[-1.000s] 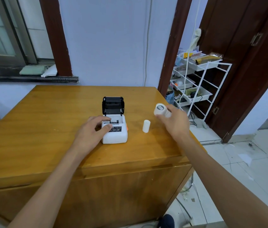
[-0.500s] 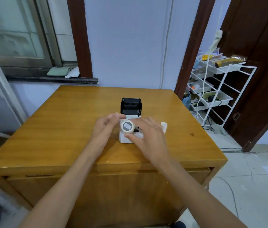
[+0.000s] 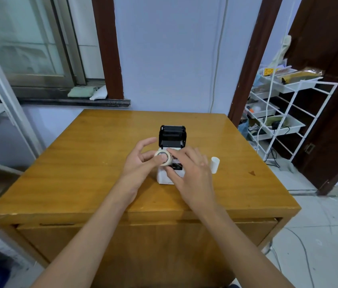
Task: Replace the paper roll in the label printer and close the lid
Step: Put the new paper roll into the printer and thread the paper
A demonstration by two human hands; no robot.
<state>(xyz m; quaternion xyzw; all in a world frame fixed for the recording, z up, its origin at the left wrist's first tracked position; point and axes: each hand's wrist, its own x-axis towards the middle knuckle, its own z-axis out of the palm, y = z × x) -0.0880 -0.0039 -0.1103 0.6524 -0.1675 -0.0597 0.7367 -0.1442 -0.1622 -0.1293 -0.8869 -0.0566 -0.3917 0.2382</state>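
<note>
A small white label printer [image 3: 165,177] stands mid-table on the wooden table [image 3: 93,163], its black lid [image 3: 172,135] hinged up and open at the back. A cream paper roll [image 3: 163,157] is held just above the printer's left front. My left hand [image 3: 141,163] pinches the roll with the thumb on its near face. My right hand [image 3: 189,173] touches the roll's right side with its fingertips and covers most of the printer body. A white empty core tube [image 3: 215,164] stands upright to the right of the printer.
A white wire rack [image 3: 292,119] with trays of clutter stands right of the table beside a dark door. A window sill with a green cloth [image 3: 81,92] lies behind at the left. A white cable hangs down the wall.
My right hand carried the roll from the table's right side over to the printer, and my left hand came off the printer and took hold of the roll. The view shifted left.
</note>
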